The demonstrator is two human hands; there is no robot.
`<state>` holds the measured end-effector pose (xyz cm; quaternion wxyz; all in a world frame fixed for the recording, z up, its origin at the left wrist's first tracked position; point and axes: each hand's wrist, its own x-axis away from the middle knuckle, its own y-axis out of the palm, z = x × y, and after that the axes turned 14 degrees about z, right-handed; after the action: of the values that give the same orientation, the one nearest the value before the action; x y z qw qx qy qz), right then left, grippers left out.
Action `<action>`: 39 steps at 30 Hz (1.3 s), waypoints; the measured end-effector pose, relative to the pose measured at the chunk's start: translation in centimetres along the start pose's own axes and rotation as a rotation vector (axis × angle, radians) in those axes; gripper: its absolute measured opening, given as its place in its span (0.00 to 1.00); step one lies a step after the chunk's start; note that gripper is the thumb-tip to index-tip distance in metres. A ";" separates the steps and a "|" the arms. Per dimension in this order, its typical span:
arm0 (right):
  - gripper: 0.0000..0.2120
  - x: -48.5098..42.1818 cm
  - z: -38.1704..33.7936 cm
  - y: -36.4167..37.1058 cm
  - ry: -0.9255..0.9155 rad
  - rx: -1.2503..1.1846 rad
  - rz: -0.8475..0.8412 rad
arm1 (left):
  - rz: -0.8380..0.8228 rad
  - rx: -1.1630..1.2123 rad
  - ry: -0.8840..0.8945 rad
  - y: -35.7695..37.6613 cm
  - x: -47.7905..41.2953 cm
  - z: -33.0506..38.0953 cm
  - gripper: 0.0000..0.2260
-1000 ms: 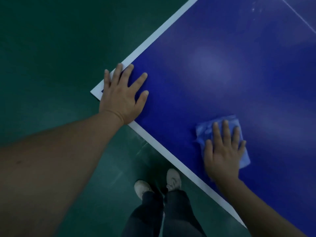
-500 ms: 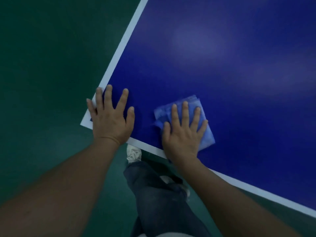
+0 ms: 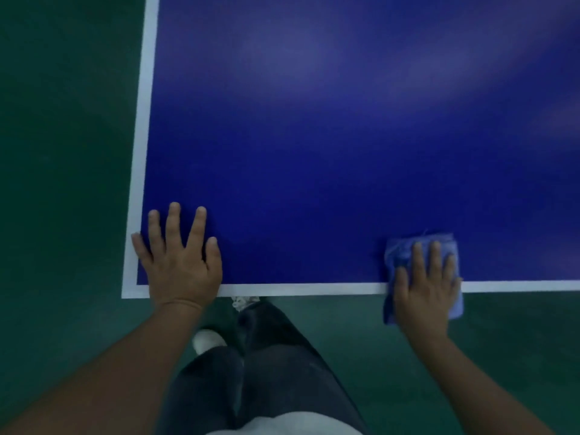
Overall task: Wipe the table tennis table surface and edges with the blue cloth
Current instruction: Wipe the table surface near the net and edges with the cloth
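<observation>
Hands: two, both flat with fingers straight.
Left hand: pressing table corner.
Right hand: pressing one cloth over near edge.

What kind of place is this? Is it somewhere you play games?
Probably an indoor table tennis room or sports hall. The dark blue table has a white border line like a ping-pong table, and the green floor below looks like smooth sports flooring.
</observation>
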<state>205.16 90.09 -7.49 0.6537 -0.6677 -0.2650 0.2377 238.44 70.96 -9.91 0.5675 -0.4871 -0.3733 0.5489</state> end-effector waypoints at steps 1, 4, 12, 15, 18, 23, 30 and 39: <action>0.33 -1.4 -0.7 0.1 0.130 -0.005 0.010 | -0.012 -0.005 -0.005 0.0 0.0 0.0 0.26; 0.32 -3.7 -7.5 0.8 0.265 -0.034 0.084 | -0.045 -0.004 -0.028 -0.4 -0.1 0.3 0.26; 0.30 -3.1 -8.7 1.2 -0.121 -0.052 0.108 | -0.073 0.067 0.182 -2.2 -3.2 -1.3 0.28; 0.31 -8.9 -7.8 0.7 0.451 -0.047 0.108 | -0.060 0.067 0.379 -2.5 -7.3 -2.8 0.29; 0.29 -12.3 -16.2 1.4 0.552 -0.100 0.201 | -0.042 0.058 0.459 -1.8 -12.5 -3.6 0.30; 0.28 -7.5 -34.8 2.8 -0.332 -0.178 0.157 | -0.039 0.072 0.435 -0.5 -18.3 -4.0 0.32; 0.30 -15.3 -24.3 1.6 0.048 -0.013 0.166 | -0.113 0.176 0.438 0.6 -18.7 -4.0 0.31; 0.29 -17.0 -41.5 2.8 -0.465 -0.121 0.075 | -0.099 0.219 0.442 0.4 -18.8 -4.3 0.28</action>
<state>220.20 47.77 -9.41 0.5246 -0.6425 -0.3971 0.3927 240.21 51.74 -9.23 0.7111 -0.5119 -0.2017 0.4376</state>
